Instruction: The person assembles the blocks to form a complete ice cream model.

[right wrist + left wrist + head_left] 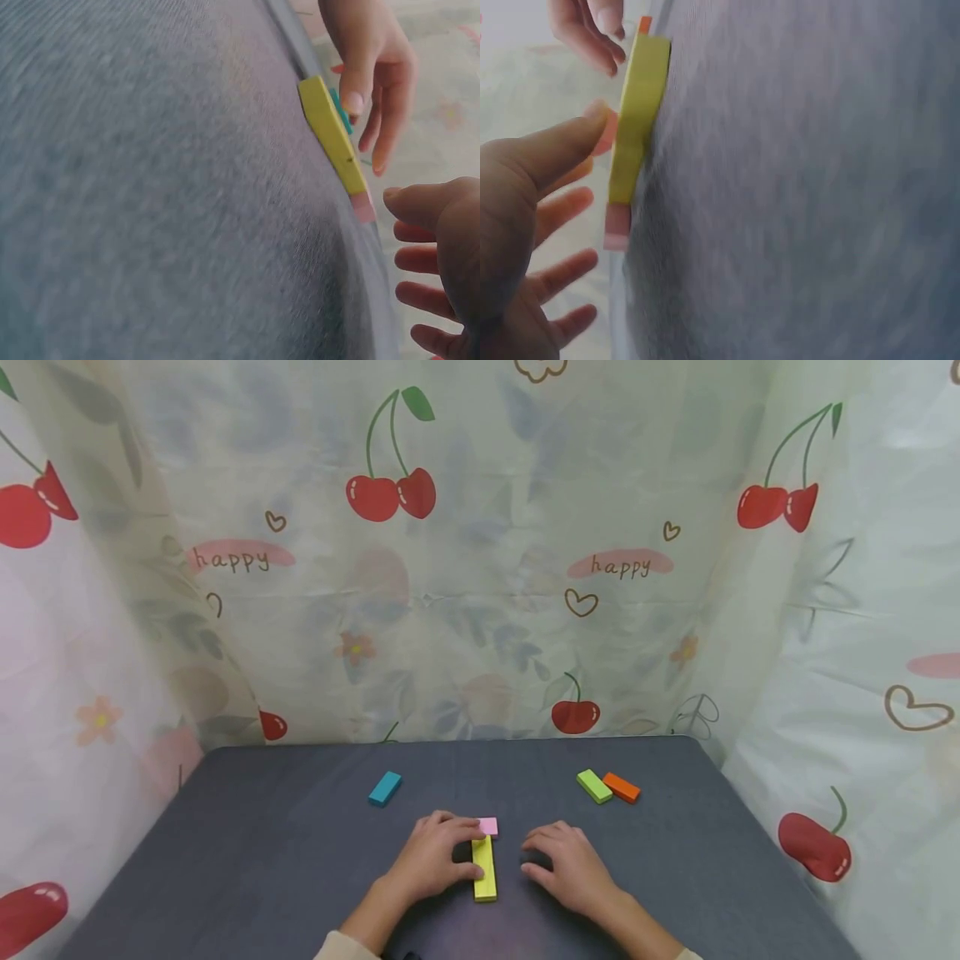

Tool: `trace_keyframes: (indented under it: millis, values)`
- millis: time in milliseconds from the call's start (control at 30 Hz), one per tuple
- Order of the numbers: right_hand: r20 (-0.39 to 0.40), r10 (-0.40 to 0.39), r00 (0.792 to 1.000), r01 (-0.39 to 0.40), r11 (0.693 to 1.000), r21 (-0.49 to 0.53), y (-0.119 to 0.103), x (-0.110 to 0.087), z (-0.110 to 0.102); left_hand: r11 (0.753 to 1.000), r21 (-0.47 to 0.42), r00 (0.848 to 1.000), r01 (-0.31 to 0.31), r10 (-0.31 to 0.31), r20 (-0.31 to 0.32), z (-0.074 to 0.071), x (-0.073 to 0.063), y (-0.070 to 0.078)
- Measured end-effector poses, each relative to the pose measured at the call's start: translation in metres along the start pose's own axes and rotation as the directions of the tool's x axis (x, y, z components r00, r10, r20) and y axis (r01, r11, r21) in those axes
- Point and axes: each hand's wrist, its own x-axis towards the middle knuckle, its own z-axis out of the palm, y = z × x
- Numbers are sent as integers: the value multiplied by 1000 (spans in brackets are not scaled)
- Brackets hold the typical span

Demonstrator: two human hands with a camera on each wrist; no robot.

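A long yellow block strip [485, 878] lies on the dark table, pointing away from me, with a small dark mark partway along its side in the right wrist view. At its far end sits a pink block [489, 827], partly covered by the left fingers. My left hand [432, 857] is over the strip's left side, thumb and forefinger spread along it and overlapping it in the head view. The left wrist view has the thumb [570, 146] right by the yellow edge, other fingers loose. To the right of the strip, apart from it, my right hand [567, 866] hovers with relaxed fingers and holds nothing.
A blue block [385, 789] lies toward the back left of the table [285, 860]. At the back right, a lime green block [594, 786] and an orange block [622, 787] lie close together. Cherry-patterned curtains [480, 610] enclose the table's back and sides.
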Motion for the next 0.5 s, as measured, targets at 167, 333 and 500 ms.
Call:
trace_keyframes:
  millis: [167,333,500]
  values:
    - [-19,4,1000,-4,1000,15,5,-5,1,1000,9,999,7,-8,38,1,-5,8]
    - [-33,15,999,-15,1000,28,11,-9,3,999,23,998,43,-44,43,4,-7,11]
    - [-64,64,996,-61,997,50,14,-10,3,997,8,996,72,-72,53,5,-7,13]
